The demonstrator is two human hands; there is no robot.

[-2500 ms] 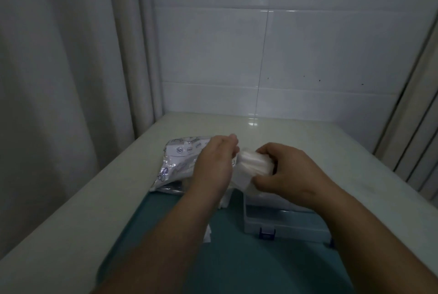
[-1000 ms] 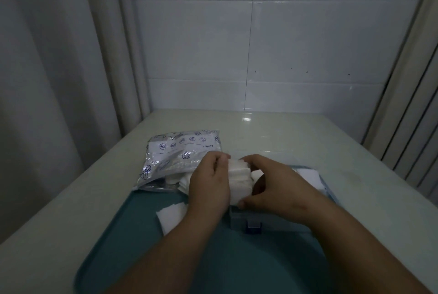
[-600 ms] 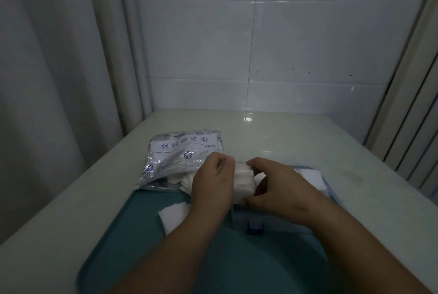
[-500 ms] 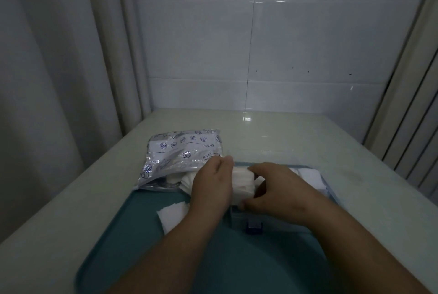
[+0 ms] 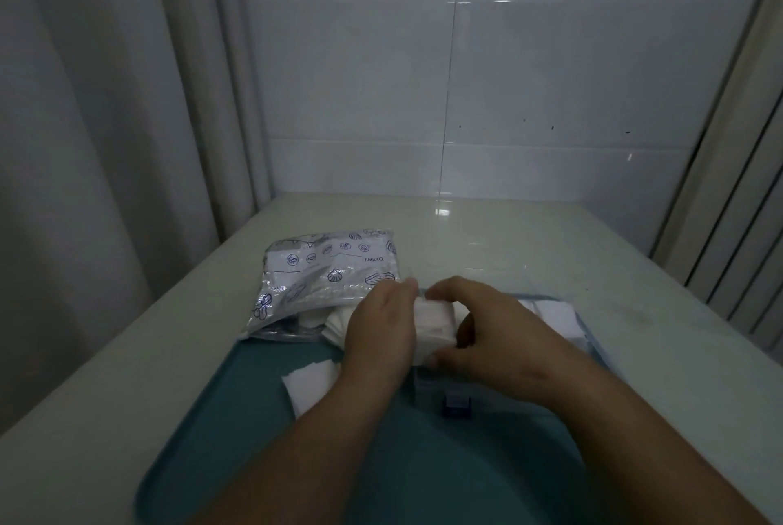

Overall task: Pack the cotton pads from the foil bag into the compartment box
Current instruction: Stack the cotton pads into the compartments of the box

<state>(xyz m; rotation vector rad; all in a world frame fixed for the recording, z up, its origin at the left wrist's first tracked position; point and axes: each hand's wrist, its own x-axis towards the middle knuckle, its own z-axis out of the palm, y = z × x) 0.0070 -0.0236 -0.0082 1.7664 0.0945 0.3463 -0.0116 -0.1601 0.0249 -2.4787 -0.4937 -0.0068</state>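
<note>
Together, left hand (image 5: 381, 332) and right hand (image 5: 502, 340) grip cotton pads (image 5: 434, 325) above the box (image 5: 428, 388).

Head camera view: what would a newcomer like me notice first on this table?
First, the two hands meeting in the middle: the left hand and right hand grip a white stack of cotton pads between them, over the clear compartment box on a teal tray. At the tray's far left corner lies a shiny foil bag printed with blue shells, and one loose pad lies on the tray beside the left wrist.
</note>
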